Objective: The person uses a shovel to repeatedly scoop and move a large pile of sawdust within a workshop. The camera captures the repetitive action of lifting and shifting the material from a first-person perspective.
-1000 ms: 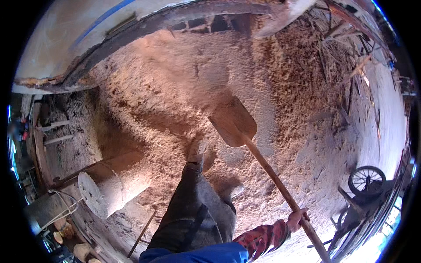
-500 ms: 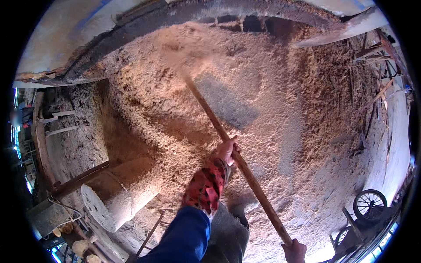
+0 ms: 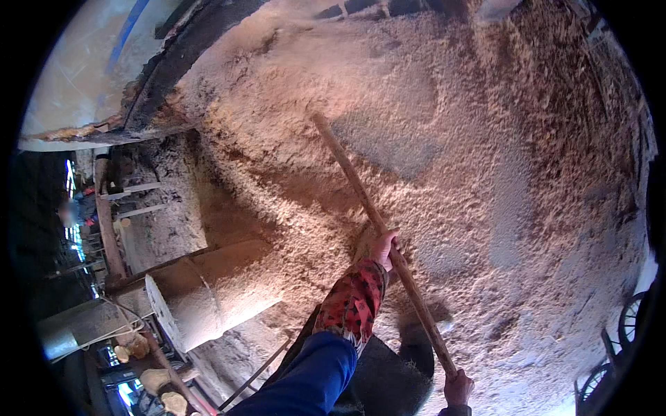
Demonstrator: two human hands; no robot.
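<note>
A long wooden handle (image 3: 361, 191) runs from the lower right up to a pile of light brown, sawdust-like material (image 3: 277, 83). Its far end meets the pile, and whatever head it carries is hidden there. My left hand (image 3: 386, 249) is closed around the middle of the handle. The sleeve on that arm is blue, with a red patterned cuff. Near the handle's lower end, my right hand (image 3: 458, 388) is wrapped around the wood. A smooth grey patch (image 3: 392, 149) shows beside the handle's upper part.
A dusty cylinder (image 3: 222, 295) lies at the left, with cut logs (image 3: 156, 381) below it. A dark-edged, pale curved structure (image 3: 90, 76) overhangs the upper left. Spoked wheels (image 3: 630, 320) stand at the lower right edge. My boot (image 3: 416, 350) is between the hands.
The view has shifted, so the cylinder sits farther right and the wheels nearer the edge. Blurred, flying dust at the handle's far end has thinned. Both hands keep their hold.
</note>
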